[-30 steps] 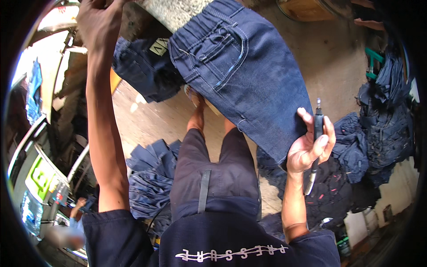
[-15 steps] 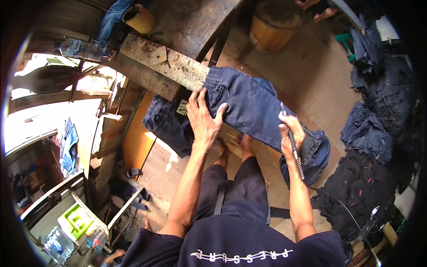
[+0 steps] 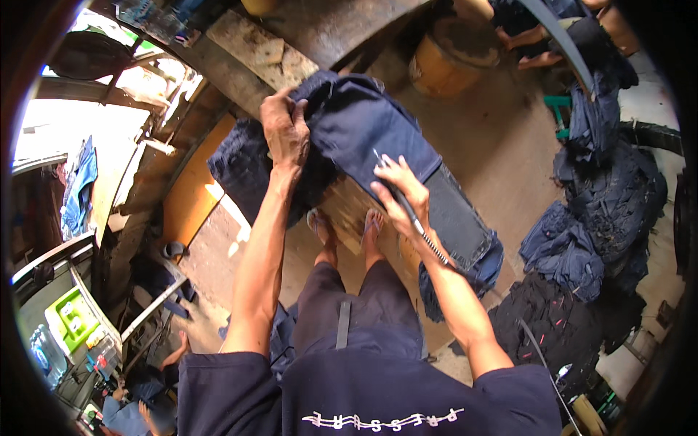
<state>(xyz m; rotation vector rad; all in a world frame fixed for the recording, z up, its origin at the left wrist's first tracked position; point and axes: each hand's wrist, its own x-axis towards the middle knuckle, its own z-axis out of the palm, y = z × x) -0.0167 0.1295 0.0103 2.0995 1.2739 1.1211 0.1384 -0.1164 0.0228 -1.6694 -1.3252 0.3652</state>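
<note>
From where I stand, a pair of dark-blue denim trousers (image 3: 363,127) lies slantwise in front of the person, its waist end beside the splattered wooden plank (image 3: 294,67) by the worktop (image 3: 349,29). The left hand (image 3: 286,134) is bent over at the waist, thumb and fingers closing on a fold of the cloth. The right hand (image 3: 404,190) grips a pen-shaped tool (image 3: 407,211) with a coil spring at its tail; the fingers wrap its barrel, and the thin tip points over the leg. Whether that tip touches the denim I can't tell. Further down the leg sits a dark grey flat panel (image 3: 456,218), worn along its edge.

How far things have got is hard to judge. This pair seems to be mid-handling, held at one end with the tool at the ready over the other; I can make out no finished mark on the face turned up to me. Another dark denim bundle (image 3: 243,171) hangs left of the left hand. Over to the right, a heap of blue-black garments (image 3: 614,185) and a black pile with reddish scraps (image 3: 556,320) lie near, though nothing shows whether they are done or waiting.
</note>
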